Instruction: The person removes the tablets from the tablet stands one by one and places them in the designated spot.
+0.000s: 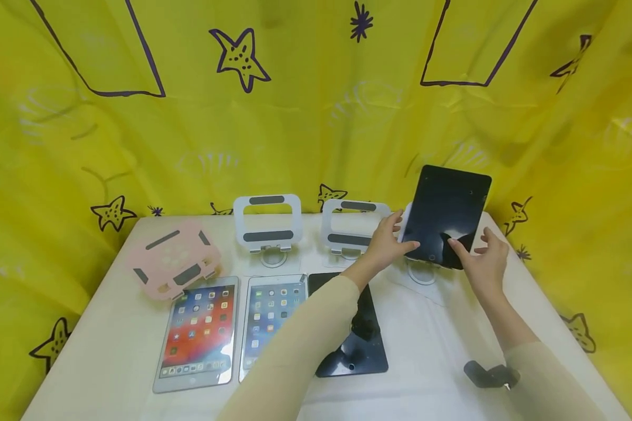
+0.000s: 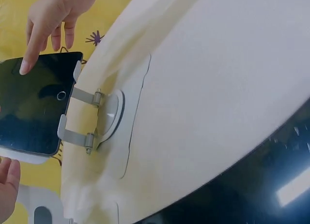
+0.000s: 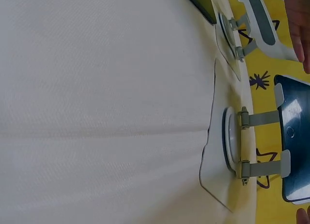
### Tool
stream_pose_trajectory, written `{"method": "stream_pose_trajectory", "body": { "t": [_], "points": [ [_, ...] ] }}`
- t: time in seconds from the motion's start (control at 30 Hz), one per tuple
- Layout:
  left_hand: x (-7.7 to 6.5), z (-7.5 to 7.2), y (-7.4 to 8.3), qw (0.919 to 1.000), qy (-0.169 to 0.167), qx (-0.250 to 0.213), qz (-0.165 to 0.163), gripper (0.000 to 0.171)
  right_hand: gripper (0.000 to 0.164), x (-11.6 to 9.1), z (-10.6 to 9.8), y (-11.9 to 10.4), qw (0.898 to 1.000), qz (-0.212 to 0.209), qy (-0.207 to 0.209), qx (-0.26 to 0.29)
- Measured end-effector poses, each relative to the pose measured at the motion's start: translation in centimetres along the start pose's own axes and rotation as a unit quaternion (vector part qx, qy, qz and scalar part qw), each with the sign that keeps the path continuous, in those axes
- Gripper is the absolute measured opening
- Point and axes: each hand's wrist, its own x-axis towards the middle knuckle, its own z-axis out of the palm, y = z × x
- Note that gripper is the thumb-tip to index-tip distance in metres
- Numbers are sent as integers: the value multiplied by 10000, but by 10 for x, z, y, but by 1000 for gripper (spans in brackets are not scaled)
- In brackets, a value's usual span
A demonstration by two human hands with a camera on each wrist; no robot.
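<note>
A black tablet [image 1: 445, 210] stands tilted upright on a white stand [image 1: 422, 272] at the table's right rear. Its bottom edge sits in the stand's two hooks, which show in both wrist views. At the tablet's lower left is my left hand [image 1: 388, 238], thumb over the screen's corner and fingers along the stand's side edge. My right hand [image 1: 487, 260] touches the lower right of the screen with its thumb, the other fingers spread off to the side. In the left wrist view the right hand [image 2: 60, 13] reaches over the tablet's edge.
Two white stands, one left [image 1: 267, 237] and one centre [image 1: 342, 240], stand left of the tablet. A pink stand [image 1: 174, 257] leans farther left. In front lie two lit tablets, with red [image 1: 200, 333] and blue [image 1: 265, 316] screens, and a dark tablet [image 1: 366, 345] partly behind my left sleeve.
</note>
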Motion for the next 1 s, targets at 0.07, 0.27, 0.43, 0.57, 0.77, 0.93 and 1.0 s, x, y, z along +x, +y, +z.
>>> {"method": "stream_pose_trajectory", "body": {
  "t": [0.07,0.27,0.43,0.57,0.77,0.93,1.0],
  "points": [
    [1,2,-1,10000,8,-26,-56,76,78,0,1,-1,9999,-111,-57,-40],
    [4,4,-5,9996,-103,-252,-96,75,71,-1,1,-2,9995,-245,-155,-118],
    [8,7,-7,9996,-69,-246,-152,73,72,0,0,-2,9997,-172,-181,-61],
    [11,7,-7,9998,114,-113,-126,70,70,-1,1,-3,9998,-74,-140,110],
    [15,10,-2,9990,-67,-309,-305,67,66,-3,4,-1,9996,-178,-42,214],
    [18,15,4,9953,-105,-718,-645,67,65,1,3,-4,9982,282,-121,510],
    [17,18,5,9940,-66,-764,-774,69,65,3,3,-7,9926,767,-139,933]
  ]
}}
